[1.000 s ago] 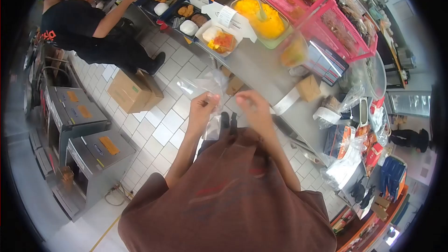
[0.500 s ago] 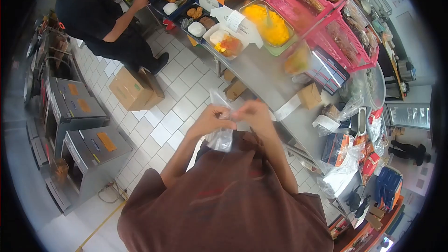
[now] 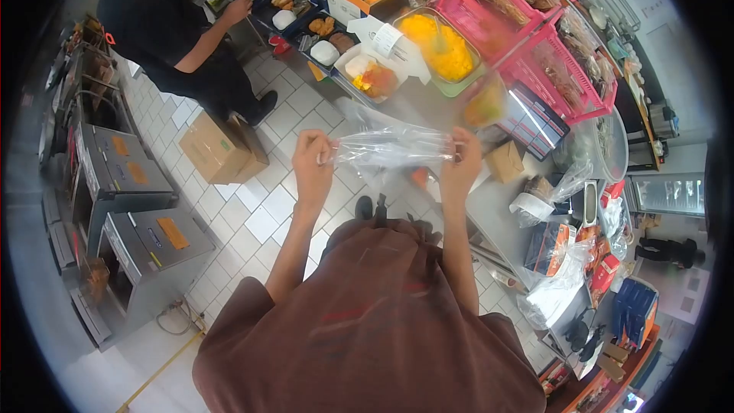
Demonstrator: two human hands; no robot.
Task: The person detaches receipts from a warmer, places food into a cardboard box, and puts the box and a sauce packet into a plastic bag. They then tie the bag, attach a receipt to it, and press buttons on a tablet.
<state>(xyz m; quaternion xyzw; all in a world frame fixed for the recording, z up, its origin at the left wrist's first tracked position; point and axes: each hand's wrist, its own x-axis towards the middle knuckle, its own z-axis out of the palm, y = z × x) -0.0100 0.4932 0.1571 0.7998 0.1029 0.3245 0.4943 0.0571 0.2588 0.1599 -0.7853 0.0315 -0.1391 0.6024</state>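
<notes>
A clear plastic bag [image 3: 391, 145] is stretched taut sideways in front of me, over the floor and the counter's near edge. My left hand [image 3: 313, 159] pinches one end of it, and my right hand [image 3: 461, 159] grips the other end. Beyond the bag, an open takeout box [image 3: 370, 76] with rice and a yellow and orange topping sits on the counter, a printed label on its raised lid. Beside that stands a metal tray of yellow food [image 3: 437, 42]. A bag with greenish-yellow contents [image 3: 484, 102] lies to the right.
A steel counter [image 3: 489, 199] runs along my right, bearing a pink basket [image 3: 543, 53], a menu sheet [image 3: 537, 118] and a brown paper packet [image 3: 505, 161]. At left, a co-worker [image 3: 164, 27] handles food near a cardboard box [image 3: 216, 151]. Steel equipment [image 3: 157, 241] lines the left.
My hands have moved apart and forward from close together, and the bunched plastic bag is now pulled wide between them. The co-worker's hands have shifted slightly over the food.
</notes>
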